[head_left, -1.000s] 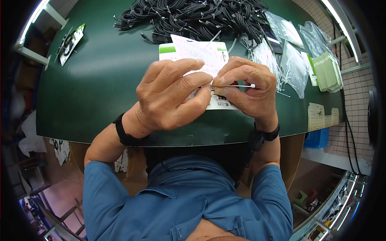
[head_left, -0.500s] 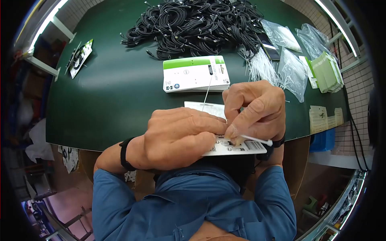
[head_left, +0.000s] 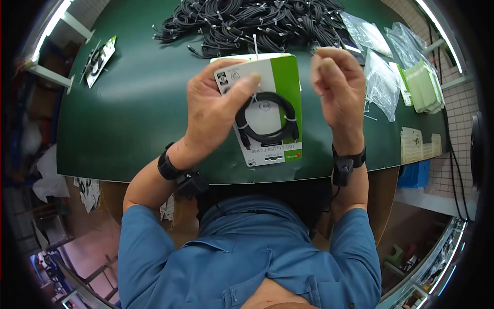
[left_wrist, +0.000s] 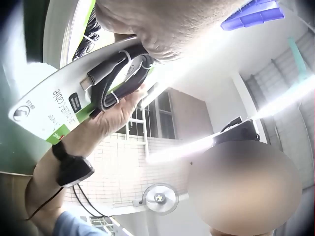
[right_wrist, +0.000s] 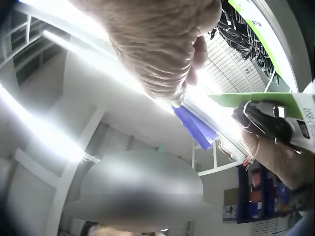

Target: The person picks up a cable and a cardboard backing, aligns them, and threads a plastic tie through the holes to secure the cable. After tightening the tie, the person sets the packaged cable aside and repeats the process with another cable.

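Note:
A white and green retail card (head_left: 286, 98) is held up over the table, its print upside down in the head view. On it lies a coiled black USB-C cable (head_left: 265, 139), bound with white ties. My left hand (head_left: 208, 105) grips the card's upper left, thumb on the front and fingers behind. A thin white cable tie (head_left: 256, 45) sticks up past the card's top edge. To the right of the card, apart from it, is my right hand (head_left: 339, 90), its fingers bent and blurred; I cannot tell if anything is between its fingertips.
Behind the card lies a big heap of black cables (head_left: 247, 26). Clear plastic bags (head_left: 382, 85) and a stack of green cards (head_left: 423, 87) are at the right. A packaged cable (head_left: 100, 62) lies at the far left. Paper sheets (head_left: 411, 145) sit near the right front edge.
The card, lately low near the table's front edge with both hands at it, is turned cable side up and raised in the left hand. The right hand has let go and moved up and away.

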`<state>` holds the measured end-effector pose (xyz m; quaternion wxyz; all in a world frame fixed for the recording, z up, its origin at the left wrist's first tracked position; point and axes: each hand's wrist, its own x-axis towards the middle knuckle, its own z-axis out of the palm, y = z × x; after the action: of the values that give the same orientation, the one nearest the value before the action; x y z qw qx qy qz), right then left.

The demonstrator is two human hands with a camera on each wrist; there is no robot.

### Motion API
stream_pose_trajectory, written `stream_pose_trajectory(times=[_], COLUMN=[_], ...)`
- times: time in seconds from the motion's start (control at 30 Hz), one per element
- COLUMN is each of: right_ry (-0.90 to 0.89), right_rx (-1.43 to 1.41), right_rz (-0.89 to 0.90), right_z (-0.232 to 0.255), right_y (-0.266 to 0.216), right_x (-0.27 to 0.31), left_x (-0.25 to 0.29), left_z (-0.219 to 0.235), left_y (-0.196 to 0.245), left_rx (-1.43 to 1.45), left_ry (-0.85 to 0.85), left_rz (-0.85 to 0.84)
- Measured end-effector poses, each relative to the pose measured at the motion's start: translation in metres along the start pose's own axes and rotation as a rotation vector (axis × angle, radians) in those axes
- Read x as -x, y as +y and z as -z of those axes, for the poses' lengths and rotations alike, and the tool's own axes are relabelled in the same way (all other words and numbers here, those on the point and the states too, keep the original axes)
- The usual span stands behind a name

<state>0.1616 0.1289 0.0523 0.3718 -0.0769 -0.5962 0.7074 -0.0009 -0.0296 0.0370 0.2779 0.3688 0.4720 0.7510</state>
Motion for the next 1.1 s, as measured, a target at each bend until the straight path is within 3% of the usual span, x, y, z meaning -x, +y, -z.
stream_pose_trajectory(times=[0.07,0.1,0.2,0.33,0.47,0.7,0.9,1.1], right_ry=[-0.027,-0.038,-0.342,-0.372,-0.363,-0.284,-0.155,-0.163], right_rx=[0.151,0.146,0.836,1.110,1.142,1.092,0.972,0.939], right_rz=[0.278,0.265,0.734,0.828,0.828,0.856,0.872,0.873], right_z=[-0.002,-0.004,-0.026,-0.039,-0.040,-0.038,-0.034,-0.030], right_y=[0.001,0.004,0.002,0.019,0.024,0.034,0.037,0.038], right_x=[-0.004,-0.005,-0.004,0.002,0.002,0.000,-0.003,-0.003], left_x=[-0.005,-0.006,-0.007,-0.010,-0.009,-0.005,0.003,0.008], left_z=[0.006,0.009,0.015,0.019,0.020,0.017,0.016,0.015], left_y=[-0.004,-0.006,-0.009,-0.012,-0.018,-0.017,-0.012,-0.017], left_rx=[0.014,0.025,0.020,-0.039,-0.081,0.033,-0.001,0.001], left_ry=[0.045,0.069,0.100,0.085,0.053,-0.022,-0.154,-0.158], left_rz=[0.021,0.041,0.076,0.079,0.088,0.126,0.042,0.044])
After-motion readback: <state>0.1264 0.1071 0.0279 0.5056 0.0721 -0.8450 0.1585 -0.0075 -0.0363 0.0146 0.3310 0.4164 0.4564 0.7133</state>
